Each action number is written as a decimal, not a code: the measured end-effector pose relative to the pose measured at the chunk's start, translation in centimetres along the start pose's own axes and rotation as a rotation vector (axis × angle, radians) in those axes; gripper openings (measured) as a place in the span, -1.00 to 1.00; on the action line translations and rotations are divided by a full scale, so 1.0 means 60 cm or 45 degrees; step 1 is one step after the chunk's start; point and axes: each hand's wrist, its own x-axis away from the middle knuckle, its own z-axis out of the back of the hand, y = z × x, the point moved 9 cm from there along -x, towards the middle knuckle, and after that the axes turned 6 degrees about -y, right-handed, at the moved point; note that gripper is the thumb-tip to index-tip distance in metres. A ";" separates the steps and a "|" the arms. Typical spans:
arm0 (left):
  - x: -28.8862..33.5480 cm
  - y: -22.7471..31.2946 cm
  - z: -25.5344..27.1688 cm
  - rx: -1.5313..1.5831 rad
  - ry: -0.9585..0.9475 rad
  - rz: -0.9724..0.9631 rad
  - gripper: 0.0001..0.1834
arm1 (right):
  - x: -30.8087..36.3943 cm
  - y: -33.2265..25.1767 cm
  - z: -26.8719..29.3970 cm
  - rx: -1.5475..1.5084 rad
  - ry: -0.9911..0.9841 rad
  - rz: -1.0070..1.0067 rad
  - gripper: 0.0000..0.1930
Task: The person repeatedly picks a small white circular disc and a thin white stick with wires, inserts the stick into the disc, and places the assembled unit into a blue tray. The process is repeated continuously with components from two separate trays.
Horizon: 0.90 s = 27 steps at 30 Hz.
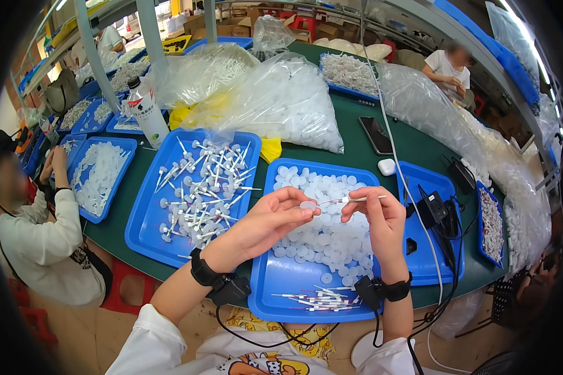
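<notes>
Though apart, left grip (268, 217) pinch-tight on disc (308, 205), right grip (388, 226) (likewise) on stick (356, 199).

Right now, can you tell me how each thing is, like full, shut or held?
Left hand, pinching a pale round disc
Right hand, pinching a thin white stick
Front blue tray, part filled with discs and sticks
Tray left of it, part filled with disc-tipped sticks
Big clear bag, bulging with white pieces
Bottle, upright, capped
Black phone, flat, screen dark
Small white case, looks shut
</notes>
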 end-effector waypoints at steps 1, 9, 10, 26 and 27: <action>0.000 -0.003 0.004 0.033 0.000 0.010 -0.81 | -0.001 0.001 0.000 -0.019 0.000 -0.003 -0.75; -0.001 -0.010 0.012 0.226 0.009 0.022 -0.85 | 0.001 -0.003 -0.029 -0.014 -0.118 -0.036 -0.83; -0.001 -0.012 0.012 0.234 -0.005 0.022 -0.84 | 0.002 -0.003 -0.032 -0.010 -0.134 -0.028 -0.82; 0.001 -0.017 0.011 0.232 -0.019 0.044 -0.76 | 0.003 -0.014 -0.041 0.078 -0.190 0.008 -0.82; 0.002 -0.016 0.009 0.244 -0.041 0.045 -0.74 | 0.002 -0.014 -0.043 0.087 -0.195 0.004 -0.82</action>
